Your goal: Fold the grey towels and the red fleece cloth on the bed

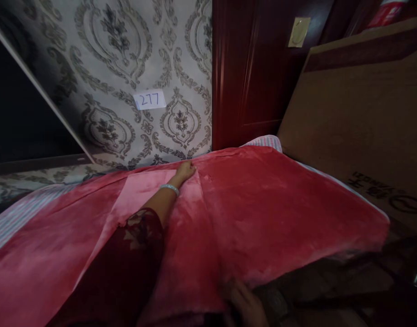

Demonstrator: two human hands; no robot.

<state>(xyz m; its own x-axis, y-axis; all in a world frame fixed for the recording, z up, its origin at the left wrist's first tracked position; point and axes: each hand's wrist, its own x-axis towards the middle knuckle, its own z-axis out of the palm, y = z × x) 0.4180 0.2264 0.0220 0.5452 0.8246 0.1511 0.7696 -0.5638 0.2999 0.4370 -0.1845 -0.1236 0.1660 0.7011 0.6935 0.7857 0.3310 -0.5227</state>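
Note:
A red plush blanket (pixel 263 204) lies spread before me, with a paler pink folded-over part (pixel 135 188) left of the middle. My left hand (pixel 186 170) reaches to the blanket's far edge near the wall, its fingers closed on the cloth. A light bracelet (pixel 170 188) circles that wrist. Close to me, my right hand (pixel 244 302) is at the blanket's near edge, dark and blurred, so its grip is unclear. A crease in the blanket runs from near my left hand down towards my right.
Striped cloth (pixel 27 209) shows under the blanket at the left and far edges. Behind stand a patterned wall (pixel 140 59) with a paper marked 277 (pixel 150 99) and a dark red wooden panel (pixel 252 68). A large cardboard box (pixel 358 109) stands right, a dark screen (pixel 21 104) left.

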